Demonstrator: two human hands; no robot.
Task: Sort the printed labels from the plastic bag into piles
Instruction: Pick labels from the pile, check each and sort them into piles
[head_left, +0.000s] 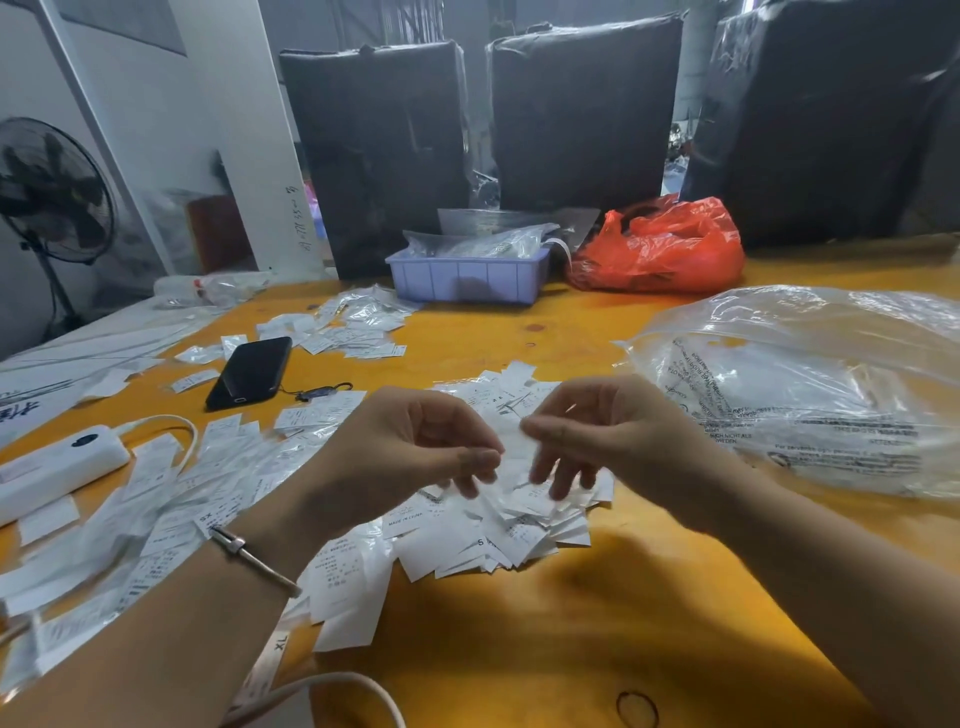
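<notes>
Two hands pinching one label over the heap

Both hands are meeting above the yellow wooden table (519, 649). The left hand (410, 447), a thin metal bracelet (254, 558) at its wrist, and the right hand (597, 431) are each pinching a small white printed label (511, 441) between them, other fingers loosely curled. Beneath them a loose heap of white printed labels (509, 525) is lying, while the large clear plastic bag (810, 395) is resting at right.
</notes>
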